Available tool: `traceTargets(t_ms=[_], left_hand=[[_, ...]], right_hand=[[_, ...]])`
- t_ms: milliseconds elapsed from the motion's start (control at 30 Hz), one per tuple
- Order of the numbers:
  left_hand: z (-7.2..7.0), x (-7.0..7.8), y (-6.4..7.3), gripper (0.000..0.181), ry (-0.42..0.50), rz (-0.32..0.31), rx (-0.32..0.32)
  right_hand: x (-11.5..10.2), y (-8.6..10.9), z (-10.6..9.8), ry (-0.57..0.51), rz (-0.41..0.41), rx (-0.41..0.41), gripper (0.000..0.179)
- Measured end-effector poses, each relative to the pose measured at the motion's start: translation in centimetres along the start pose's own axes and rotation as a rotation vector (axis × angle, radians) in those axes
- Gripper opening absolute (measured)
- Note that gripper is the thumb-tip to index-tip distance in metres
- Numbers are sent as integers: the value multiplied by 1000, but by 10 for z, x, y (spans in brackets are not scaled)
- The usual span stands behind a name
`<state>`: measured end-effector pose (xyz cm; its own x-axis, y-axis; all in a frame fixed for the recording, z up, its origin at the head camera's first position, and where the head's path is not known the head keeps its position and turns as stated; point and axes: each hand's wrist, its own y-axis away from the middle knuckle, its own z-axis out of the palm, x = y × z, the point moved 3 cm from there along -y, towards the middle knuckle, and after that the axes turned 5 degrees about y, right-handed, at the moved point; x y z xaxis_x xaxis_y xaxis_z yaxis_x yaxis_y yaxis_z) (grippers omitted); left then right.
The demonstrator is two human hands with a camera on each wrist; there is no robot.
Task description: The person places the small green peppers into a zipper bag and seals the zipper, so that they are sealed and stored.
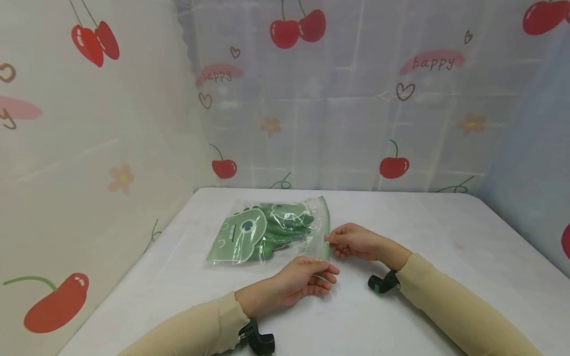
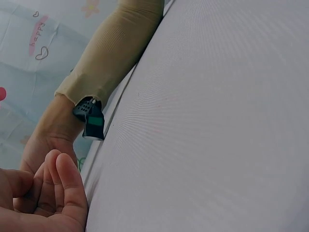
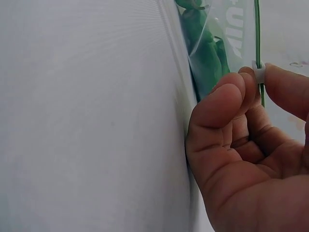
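Note:
A clear slider zip bag (image 1: 285, 232) with a green cartoon print lies on the table, its green-edged mouth facing right. Inside are glossy green peppers (image 3: 205, 50). My right hand (image 1: 358, 241) pinches the small white slider (image 3: 259, 72) between thumb and forefinger, partway along the green zip strip (image 1: 326, 217). At the near end of that strip, my left hand (image 1: 307, 281) pinches the bag's corner between thumb and forefinger, its other fingers loosely bent. The hand covers the corner in the head view, and the left wrist view does not show the bag.
The white table (image 1: 445, 237) reaches back to a curtain (image 1: 338, 109) printed with cherries, which also hangs along both sides. Each wrist wears a black camera (image 1: 384, 282) on a strap, close over the tabletop.

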<state>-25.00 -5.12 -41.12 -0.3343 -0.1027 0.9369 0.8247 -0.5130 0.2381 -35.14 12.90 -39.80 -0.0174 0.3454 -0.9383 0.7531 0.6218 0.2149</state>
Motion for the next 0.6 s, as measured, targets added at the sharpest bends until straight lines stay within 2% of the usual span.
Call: traceTargets(t_ms=[600], left_hand=[[1, 1, -1, 34, -2, -9, 7]], right_hand=[[3, -13, -14, 28, 25, 48, 27]])
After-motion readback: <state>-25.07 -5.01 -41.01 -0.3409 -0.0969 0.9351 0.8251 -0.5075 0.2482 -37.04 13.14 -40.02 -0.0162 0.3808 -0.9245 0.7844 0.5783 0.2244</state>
